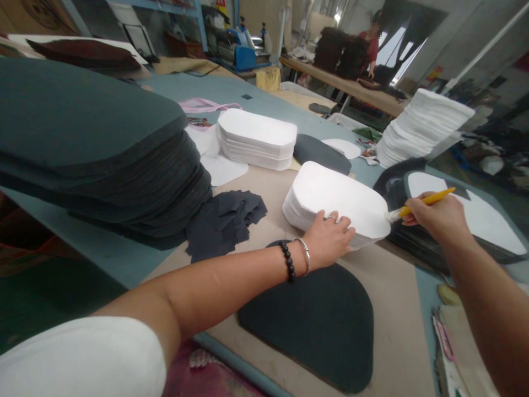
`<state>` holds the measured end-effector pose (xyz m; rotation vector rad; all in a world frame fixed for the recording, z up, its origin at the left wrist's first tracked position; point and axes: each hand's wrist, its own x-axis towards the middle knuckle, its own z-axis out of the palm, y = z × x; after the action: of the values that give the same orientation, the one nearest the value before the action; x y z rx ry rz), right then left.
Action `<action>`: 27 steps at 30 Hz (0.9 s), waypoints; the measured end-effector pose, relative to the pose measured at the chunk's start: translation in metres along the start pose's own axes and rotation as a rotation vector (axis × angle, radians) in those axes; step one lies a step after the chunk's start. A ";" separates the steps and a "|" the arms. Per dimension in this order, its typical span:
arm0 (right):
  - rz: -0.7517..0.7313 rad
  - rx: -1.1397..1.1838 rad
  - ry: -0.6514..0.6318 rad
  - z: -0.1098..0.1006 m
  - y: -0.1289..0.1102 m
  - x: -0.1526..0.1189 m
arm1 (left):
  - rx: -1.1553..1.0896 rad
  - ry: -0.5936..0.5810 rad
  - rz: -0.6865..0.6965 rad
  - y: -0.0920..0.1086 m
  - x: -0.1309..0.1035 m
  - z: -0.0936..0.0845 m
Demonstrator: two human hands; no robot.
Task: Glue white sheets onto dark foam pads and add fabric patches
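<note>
My left hand [331, 238] lies with spread fingers on the near edge of a stack of white rounded sheets [336, 196]. In my right hand [438, 215] is a brush with a yellow handle [438, 195]; its pale bristles touch the right end of the top white sheet. Below my left wrist, a dark green-grey rounded panel [318, 325] lies flat on the tan board [397, 309]. Small dark fabric pieces [227, 218] are heaped to the left of the white stack.
A tall pile of dark panels [95, 127] stands at left. Behind are another white stack [258, 135] and a leaning white pile [421, 127]. At right, a white piece [491, 212] lies on dark panels. A person in red [371, 47] stands at a far table.
</note>
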<state>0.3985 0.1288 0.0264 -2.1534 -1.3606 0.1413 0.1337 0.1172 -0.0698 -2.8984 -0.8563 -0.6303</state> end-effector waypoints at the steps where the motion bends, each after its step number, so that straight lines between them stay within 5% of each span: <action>1: 0.028 -0.041 -0.004 -0.001 -0.003 -0.012 | -0.002 -0.014 0.006 -0.001 0.001 -0.002; 6: 0.065 -0.131 -0.057 -0.009 -0.013 -0.062 | -0.102 -0.182 0.015 -0.029 0.032 -0.024; 11: -0.075 0.014 -0.186 -0.012 -0.045 -0.083 | -0.634 -0.526 -0.194 -0.092 0.086 -0.048; 14: -0.309 0.316 -0.306 0.011 -0.081 -0.082 | -0.930 -0.648 -0.315 -0.119 0.100 -0.053; 18: -0.502 0.524 -0.509 0.054 -0.107 -0.071 | -1.009 -0.670 -0.309 -0.128 0.100 -0.051; 22: -0.380 0.469 -0.570 0.054 -0.077 -0.053 | -1.022 -0.671 -0.368 -0.121 0.099 -0.051; 27: -0.203 0.308 -0.582 -0.001 0.008 -0.039 | -0.865 -0.651 -0.306 -0.111 0.100 -0.052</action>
<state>0.3869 0.0926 0.0146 -1.7656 -1.7264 0.8917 0.1318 0.2537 0.0104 -3.8958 -1.3904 -0.0030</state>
